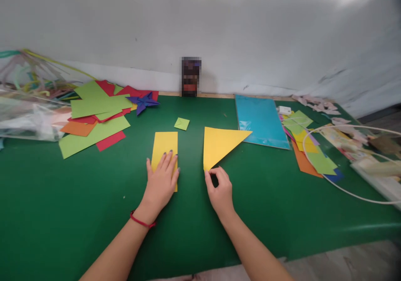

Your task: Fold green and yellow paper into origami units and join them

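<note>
Flat on the green table lies a yellow paper strip [165, 142], an upright rectangle from my view. My left hand [161, 178] rests on its lower part with fingers spread, covering some of it. To the right, my right hand [220, 187] pinches the lower corner of a yellow paper triangle [221, 144] between thumb and fingers. The triangle's far right tip overlaps the edge of a blue packet. A small folded light-green paper square [182, 123] sits beyond and between the two yellow pieces, touched by neither hand.
Green, red and orange papers [97, 118] pile up at the left, beside a purple folded paper star [143, 102]. The blue packet [261, 120] lies at the right, near more coloured papers [313, 147] and a white cable [332, 193]. A pixelated upright object [190, 77] leans on the wall.
</note>
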Demonstrator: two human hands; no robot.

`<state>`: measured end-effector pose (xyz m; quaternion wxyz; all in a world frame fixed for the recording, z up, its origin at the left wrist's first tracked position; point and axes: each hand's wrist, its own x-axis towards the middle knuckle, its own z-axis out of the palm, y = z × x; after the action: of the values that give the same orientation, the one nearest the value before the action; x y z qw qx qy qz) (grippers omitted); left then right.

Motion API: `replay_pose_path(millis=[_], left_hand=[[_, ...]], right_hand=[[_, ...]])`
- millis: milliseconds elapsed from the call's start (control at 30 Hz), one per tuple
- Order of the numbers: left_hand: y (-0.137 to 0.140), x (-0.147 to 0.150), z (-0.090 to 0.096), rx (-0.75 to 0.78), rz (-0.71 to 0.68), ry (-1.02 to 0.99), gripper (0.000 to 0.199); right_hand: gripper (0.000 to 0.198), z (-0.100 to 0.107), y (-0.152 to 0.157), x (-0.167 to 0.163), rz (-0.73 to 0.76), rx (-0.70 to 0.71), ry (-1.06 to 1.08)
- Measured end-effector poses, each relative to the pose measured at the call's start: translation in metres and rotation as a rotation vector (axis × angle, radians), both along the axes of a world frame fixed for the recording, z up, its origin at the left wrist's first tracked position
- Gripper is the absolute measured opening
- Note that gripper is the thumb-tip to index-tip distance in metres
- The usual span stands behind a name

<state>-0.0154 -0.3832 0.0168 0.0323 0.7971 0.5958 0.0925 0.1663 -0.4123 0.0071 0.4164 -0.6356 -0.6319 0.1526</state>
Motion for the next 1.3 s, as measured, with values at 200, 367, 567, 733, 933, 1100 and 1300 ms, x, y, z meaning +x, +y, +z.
replay_pose_path(millis=[200,367,567,733,933,1100,1300], left_hand=[[-0.006,-0.043,-0.003,0.071,0.237,-0.01,0.048],[0.025,-0.086,-0.008,-0.041,0.192,0.061,0.053],[0.056,-0.139,-0.004,-0.041,-0.036,0.127,0.047],[0.034,-0.121,0.007,0.227,0.095,-0.068,0.044],[0.0,-0.03,0.015,-0.311,0.194,-0.897,0.044],[0.009,0.009,0.02,-0.854,0.331,-1.33,0.046],[0.02,0.008,0.016,-0.737,0.242,-1.396,0.03]], right_hand=[[0.009,0.002,-0.006,-0.005,0.079,0.086,-0.086],[0.008,-0.001,-0.014,-0.011,0.317,0.182,-0.138],[0.008,-0.003,-0.018,-0.014,0.529,0.169,-0.243],[0.007,0.0,-0.015,-0.014,0.569,0.118,-0.131],[0.009,0.009,-0.014,-0.017,0.535,-0.035,0.077],[0.011,0.017,-0.007,-0.018,0.716,-0.055,0.061],[0.014,0.025,0.03,0.005,0.892,-0.29,0.207]])
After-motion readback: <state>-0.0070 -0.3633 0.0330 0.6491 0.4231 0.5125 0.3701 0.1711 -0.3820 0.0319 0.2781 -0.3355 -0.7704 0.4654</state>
